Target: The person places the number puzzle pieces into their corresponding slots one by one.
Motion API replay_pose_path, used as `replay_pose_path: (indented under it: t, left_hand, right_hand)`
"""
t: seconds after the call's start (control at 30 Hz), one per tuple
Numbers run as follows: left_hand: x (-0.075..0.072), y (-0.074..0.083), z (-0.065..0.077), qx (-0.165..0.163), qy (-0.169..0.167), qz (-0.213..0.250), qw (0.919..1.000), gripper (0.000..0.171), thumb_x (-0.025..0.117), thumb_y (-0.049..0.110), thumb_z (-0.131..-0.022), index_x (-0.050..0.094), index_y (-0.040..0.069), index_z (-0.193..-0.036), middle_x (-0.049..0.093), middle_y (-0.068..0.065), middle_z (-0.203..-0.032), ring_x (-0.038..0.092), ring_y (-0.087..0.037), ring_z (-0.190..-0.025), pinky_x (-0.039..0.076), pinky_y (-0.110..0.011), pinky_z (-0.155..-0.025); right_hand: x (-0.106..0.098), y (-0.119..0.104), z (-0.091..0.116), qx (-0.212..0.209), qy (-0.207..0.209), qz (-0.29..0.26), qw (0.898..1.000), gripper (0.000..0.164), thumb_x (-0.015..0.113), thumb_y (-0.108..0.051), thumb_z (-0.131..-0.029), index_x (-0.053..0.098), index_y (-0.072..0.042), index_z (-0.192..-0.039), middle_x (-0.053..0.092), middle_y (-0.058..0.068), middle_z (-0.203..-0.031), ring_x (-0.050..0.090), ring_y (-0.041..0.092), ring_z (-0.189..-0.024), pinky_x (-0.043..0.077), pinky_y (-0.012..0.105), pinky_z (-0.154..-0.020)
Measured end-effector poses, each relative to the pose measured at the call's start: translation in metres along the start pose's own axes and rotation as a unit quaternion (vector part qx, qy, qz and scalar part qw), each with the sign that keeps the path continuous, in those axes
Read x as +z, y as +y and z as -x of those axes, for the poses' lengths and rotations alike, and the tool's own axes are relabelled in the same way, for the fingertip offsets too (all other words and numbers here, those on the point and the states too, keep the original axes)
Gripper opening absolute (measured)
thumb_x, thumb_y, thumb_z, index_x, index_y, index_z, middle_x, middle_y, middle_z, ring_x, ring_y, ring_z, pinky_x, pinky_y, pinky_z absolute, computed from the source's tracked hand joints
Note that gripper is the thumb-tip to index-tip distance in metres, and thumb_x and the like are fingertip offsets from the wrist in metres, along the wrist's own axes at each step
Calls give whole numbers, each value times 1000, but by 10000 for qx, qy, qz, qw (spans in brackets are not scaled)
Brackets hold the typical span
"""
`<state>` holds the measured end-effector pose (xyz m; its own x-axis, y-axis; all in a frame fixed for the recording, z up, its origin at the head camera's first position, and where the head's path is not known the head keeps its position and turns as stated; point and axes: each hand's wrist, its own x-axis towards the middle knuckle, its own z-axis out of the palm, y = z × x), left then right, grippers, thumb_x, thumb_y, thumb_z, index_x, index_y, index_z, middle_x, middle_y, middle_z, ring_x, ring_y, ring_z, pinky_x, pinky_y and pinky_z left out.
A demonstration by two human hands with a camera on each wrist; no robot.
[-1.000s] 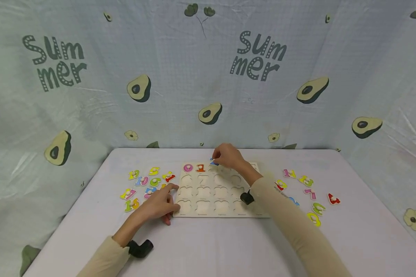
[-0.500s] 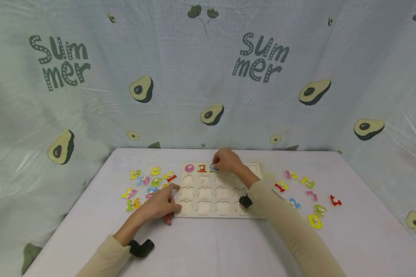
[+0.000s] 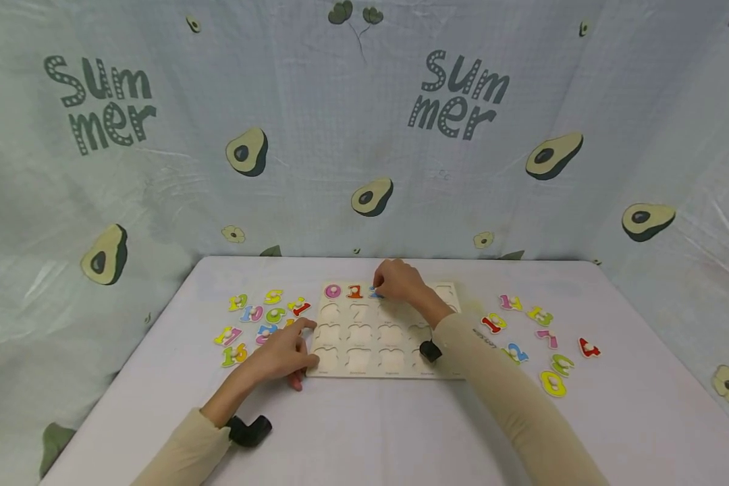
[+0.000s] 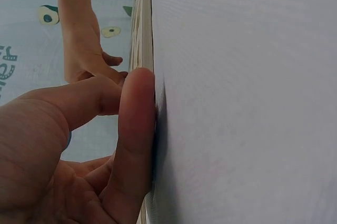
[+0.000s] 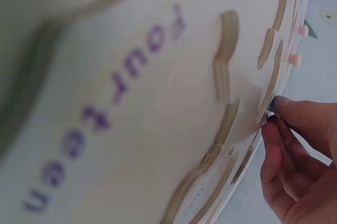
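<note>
Fingers of the right hand [image 3: 399, 280] pinch a blue number [image 3: 374, 293] at the puzzle board's [image 3: 360, 335] top row, apparently seating it; pressing flat seems next. The left hand [image 3: 282, 352], fingers spread, touches the board.

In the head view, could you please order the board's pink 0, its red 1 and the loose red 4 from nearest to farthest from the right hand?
1. Red 1, left of the right hand.
2. Pink 0, farther left.
3. Red 4, far right.
</note>
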<state>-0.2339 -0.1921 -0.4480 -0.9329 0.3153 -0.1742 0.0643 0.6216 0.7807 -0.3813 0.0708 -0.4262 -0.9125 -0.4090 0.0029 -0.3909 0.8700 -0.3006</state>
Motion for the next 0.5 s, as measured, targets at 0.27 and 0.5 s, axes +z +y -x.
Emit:
replay_pose_path:
  t: [0.27, 0.5]
  left_hand:
    - [-1, 1, -1, -6, -9, 43, 10000, 69, 73, 10, -88, 42, 0, -149, 63, -8, -69, 65, -18, -47, 54, -31, -56]
    - [-1, -1, -1, 57, -55, 45, 10000, 69, 73, 11, -89, 41, -1, -149, 63, -8, -68, 65, -18, -47, 54, -31, -55]
  right_hand:
    - [-4, -3, 0, -77, -113, 68, 9999, 12, 70, -14, -95, 81, -13, -100, 78, 2, -101, 69, 19, -87, 58, 40, -80]
    - [-2, -3, -1, 46, -141, -101, 9998, 11, 71, -15, -95, 81, -12, -100, 77, 2, -100, 67, 19, -86, 57, 39, -81]
